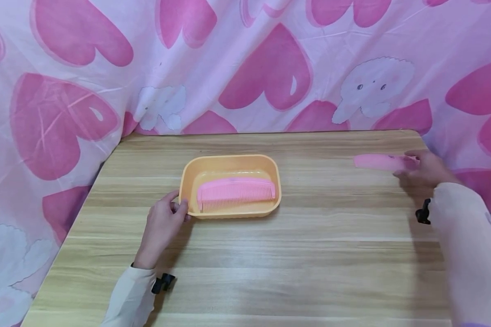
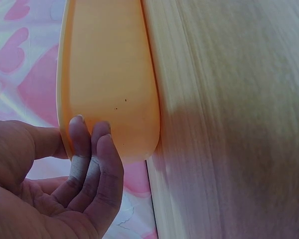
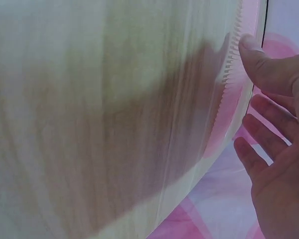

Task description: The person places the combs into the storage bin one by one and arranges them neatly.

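An orange plastic container [image 1: 231, 213] with rounded corners stands on the table, a pink comb [image 1: 237, 188] lying inside with its teeth toward the front. My left hand [image 1: 163, 222] pinches the container's near left corner, thumb on one side of the wall and fingers on the other; the left wrist view shows these fingers [image 2: 107, 164] against the outer wall. Toward the table's far right edge lies a second pink comb [image 1: 372, 162]. Around its right end is my right hand [image 1: 427, 170], whose thumb [image 3: 259, 62] is by the teeth and whose other fingers are spread beyond the comb.
The wooden table [image 1: 311, 263] has its back edge against a pink curtain [image 1: 245, 59] printed with hearts and rabbits. The second comb is close to the table's edge. Black wrist mounts [image 1: 162, 284] are on both sleeves.
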### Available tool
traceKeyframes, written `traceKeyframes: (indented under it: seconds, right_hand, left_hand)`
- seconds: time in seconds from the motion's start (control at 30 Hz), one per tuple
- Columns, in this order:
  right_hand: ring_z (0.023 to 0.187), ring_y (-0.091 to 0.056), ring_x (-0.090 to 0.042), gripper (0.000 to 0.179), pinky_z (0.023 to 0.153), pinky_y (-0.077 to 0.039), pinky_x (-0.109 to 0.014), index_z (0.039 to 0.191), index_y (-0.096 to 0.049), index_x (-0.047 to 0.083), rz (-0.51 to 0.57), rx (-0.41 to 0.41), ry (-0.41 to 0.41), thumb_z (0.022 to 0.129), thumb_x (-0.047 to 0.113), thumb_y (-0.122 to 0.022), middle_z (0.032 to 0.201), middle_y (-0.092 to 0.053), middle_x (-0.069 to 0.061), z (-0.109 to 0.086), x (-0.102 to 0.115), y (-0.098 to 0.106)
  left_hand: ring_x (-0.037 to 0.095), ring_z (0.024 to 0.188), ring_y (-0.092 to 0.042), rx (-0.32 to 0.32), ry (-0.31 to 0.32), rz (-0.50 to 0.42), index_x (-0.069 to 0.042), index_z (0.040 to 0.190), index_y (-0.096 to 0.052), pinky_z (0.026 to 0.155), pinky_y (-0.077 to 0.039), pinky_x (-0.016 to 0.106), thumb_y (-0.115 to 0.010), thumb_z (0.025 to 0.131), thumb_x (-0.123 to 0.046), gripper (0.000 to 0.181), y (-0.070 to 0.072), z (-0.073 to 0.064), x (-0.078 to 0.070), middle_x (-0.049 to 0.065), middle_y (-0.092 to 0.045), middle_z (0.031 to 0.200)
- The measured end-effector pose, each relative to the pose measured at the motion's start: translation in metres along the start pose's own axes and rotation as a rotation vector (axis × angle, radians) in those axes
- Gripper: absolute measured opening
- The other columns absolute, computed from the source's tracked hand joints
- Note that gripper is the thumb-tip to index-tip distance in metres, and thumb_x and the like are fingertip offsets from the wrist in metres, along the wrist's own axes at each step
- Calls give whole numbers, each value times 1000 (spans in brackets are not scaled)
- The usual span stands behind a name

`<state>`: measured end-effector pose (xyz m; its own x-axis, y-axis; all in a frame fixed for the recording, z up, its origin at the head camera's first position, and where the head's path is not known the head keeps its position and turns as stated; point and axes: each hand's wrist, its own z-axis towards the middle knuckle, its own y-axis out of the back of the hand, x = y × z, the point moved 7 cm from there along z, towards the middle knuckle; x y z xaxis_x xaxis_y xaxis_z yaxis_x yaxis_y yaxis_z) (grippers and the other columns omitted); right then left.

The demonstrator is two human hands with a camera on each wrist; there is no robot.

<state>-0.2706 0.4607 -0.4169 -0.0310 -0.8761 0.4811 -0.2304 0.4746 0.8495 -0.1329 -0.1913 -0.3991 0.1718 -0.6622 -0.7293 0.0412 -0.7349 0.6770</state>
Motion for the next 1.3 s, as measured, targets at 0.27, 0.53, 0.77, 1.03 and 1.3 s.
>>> traceKeyframes:
  seconds: [0.27, 0.53, 0.77, 1.03, 1.3]
  right_hand:
    - [97, -50, -45, 67, 76, -48, -34, 131, -45, -24, -66, 9, 58, 90, 20, -74, 120, -50, -45, 11, 4, -6]
    - [97, -54, -44, 61, 79, -48, -49, 124, -54, -23, -73, 3, 109, 88, 20, -79, 116, -56, -42, 13, 18, -12]
    - [103, -55, -52, 58, 91, -42, -65, 123, -55, -23, -77, 5, 176, 86, 15, -80, 116, -56, -42, 18, 40, -24]
    - [103, -57, -50, 54, 91, -44, -65, 119, -60, -20, -97, 21, 275, 84, 15, -83, 111, -60, -38, 19, 75, -38]
    - [111, -53, -48, 57, 96, -43, -64, 127, -59, -14, -71, 94, 210, 86, 21, -82, 122, -57, -33, 18, 102, -54]
  left_hand:
    - [17, 60, -57, -2, -1, -3, 5, 144, -50, 49, -38, 25, -54, 102, -19, 49, 0, -1, 0, 4, -68, 72]
    - [17, 59, -55, -1, 11, -4, 5, 144, -50, 49, -37, 25, -54, 102, -19, 49, 0, -1, 1, 4, -67, 72]
    - [17, 59, -54, -6, -4, -7, 4, 143, -51, 49, -37, 25, -54, 101, -19, 48, 0, 0, 2, 4, -67, 71]
    - [17, 60, -56, -5, -5, -10, 4, 143, -51, 49, -38, 26, -54, 102, -20, 48, -1, 1, 2, 3, -67, 71]
    - [18, 61, -57, -7, -14, -7, 4, 143, -52, 51, -37, 26, -55, 101, -18, 47, 0, 1, 2, 3, -67, 71]
